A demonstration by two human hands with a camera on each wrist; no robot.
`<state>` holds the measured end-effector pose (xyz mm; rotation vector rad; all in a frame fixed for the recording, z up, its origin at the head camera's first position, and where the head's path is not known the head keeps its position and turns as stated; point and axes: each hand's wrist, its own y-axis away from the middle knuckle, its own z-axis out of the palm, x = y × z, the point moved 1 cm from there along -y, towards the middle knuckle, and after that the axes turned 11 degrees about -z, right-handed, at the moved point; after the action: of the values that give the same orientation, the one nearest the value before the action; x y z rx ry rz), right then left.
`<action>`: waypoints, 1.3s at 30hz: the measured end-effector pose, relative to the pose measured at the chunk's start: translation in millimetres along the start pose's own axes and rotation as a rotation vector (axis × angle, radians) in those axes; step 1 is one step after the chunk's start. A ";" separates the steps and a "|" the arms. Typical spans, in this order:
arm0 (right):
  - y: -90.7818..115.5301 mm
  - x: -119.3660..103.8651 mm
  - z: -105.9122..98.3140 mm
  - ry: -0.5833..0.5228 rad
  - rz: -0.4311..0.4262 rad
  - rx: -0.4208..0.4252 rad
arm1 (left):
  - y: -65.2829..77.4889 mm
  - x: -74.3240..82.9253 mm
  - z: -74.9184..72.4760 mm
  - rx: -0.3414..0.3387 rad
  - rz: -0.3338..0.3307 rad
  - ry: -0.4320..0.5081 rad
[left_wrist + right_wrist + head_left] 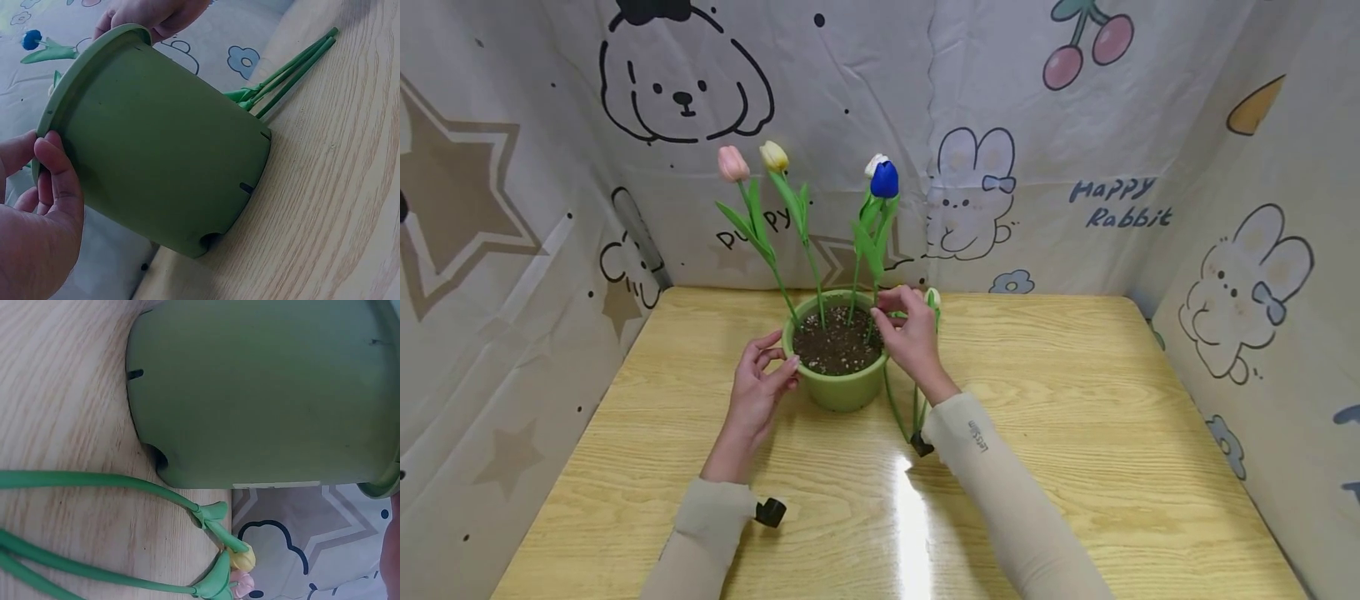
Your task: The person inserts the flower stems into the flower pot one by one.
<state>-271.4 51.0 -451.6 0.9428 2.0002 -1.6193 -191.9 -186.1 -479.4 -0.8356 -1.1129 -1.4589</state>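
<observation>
A green flower pot (844,393) full of dark soil (829,352) stands on the table. My left hand (756,390) grips its rim on the left side, thumb and fingers at the edge, as the left wrist view also shows. At the pot's right side, my right hand (914,337) pinches the lower stem of a blue artificial tulip (885,180) just above the soil. A white tulip (875,164) stands partly hidden behind the blue one. Upright on the pot's left side are a pink tulip (733,164) and a yellow tulip (773,157).
More tulips lie on the wooden table (1060,400) right of the pot, partly under my right forearm; a yellow bloom (242,557) and a pink bloom (241,583) show in the right wrist view. A cartoon-printed cloth (865,75) hangs behind and at both sides.
</observation>
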 end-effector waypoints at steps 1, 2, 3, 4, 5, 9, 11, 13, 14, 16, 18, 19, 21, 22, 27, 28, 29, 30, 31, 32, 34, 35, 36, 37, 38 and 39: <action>-0.2 0.4 0.0 -0.003 0.004 0.004 | 0.0 -0.1 0.1 0.000 0.000 -0.001; -0.5 0.6 0.0 -0.004 0.007 0.007 | -0.1 -0.1 0.3 0.001 0.002 0.001; -0.8 0.6 -0.1 -0.003 0.013 0.011 | -0.2 -0.1 0.5 0.000 0.004 0.003; -1.1 0.6 -0.1 0.002 0.020 0.014 | -0.4 -0.1 0.7 0.000 0.005 0.007; -1.3 0.4 -0.1 0.007 0.028 0.018 | -0.7 -0.3 0.8 -0.001 0.004 0.010; -1.1 -1.5 0.7 0.017 0.060 0.033 | -1.5 -1.1 1.9 0.001 0.003 0.028; -0.5 -3.4 1.3 0.018 0.065 0.041 | -1.8 -1.7 2.1 0.002 -0.001 0.034; 0.0 -4.0 2.0 0.015 0.063 0.051 | -1.5 -1.5 2.6 0.007 0.003 0.041; 0.2 -4.2 2.2 0.012 0.063 0.055 | -1.5 -1.5 2.8 0.008 0.004 0.042; 0.4 -3.8 2.3 0.002 0.067 0.062 | -1.1 -1.2 2.8 0.010 0.007 0.044; 0.8 -2.7 2.0 -0.009 0.073 0.069 | -0.7 -0.9 2.9 0.013 0.011 0.044; 0.8 -2.9 1.8 -0.012 0.076 0.073 | -0.7 -0.9 2.7 0.013 0.010 0.043; 1.0 -2.9 1.0 -0.019 0.079 0.087 | -0.4 -0.9 2.5 0.014 0.008 0.040; 1.1 -2.8 0.5 -0.020 0.079 0.094 | -0.2 -0.8 2.5 0.013 0.007 0.038; 1.5 -3.9 -2.0 -0.021 0.086 0.122 | 0.2 -0.2 2.5 0.012 0.008 0.035; 1.5 -4.0 -2.3 -0.018 0.089 0.125 | 0.2 -0.1 2.5 0.011 0.008 0.035; 1.5 -4.2 -2.5 -0.018 0.092 0.128 | 0.2 0.0 2.4 0.011 0.008 0.034; 1.4 -4.0 -2.5 -0.018 0.091 0.131 | 0.4 0.1 2.3 0.011 0.008 0.034; 1.3 -4.0 -2.4 -0.019 0.093 0.134 | 0.4 0.2 2.3 0.012 0.008 0.034; 1.4 -3.9 -2.3 -0.015 0.094 0.135 | 0.6 0.3 2.2 0.012 0.007 0.032; 1.4 -3.7 -2.1 -0.019 0.095 0.139 | 0.7 0.3 1.8 0.010 0.005 0.029; 1.6 -3.4 -2.0 -0.025 0.093 0.140 | 0.7 0.3 1.7 0.010 0.004 0.029; 1.7 -2.9 -1.8 -0.030 0.093 0.141 | 0.6 0.1 1.6 0.008 0.004 0.029; 1.8 -2.4 -1.6 -0.035 0.094 0.142 | 0.4 0.0 1.4 0.008 0.002 0.029; 1.9 -2.0 -1.4 -0.042 0.095 0.143 | 0.3 -0.1 1.3 0.007 0.001 0.030; 1.9 -1.6 -1.1 -0.047 0.096 0.144 | 0.3 -0.2 1.3 0.007 0.001 0.031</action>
<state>-268.8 51.9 -451.6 1.0260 1.7987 -1.7336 -191.6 -184.8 -479.1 -0.8056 -1.0932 -1.4616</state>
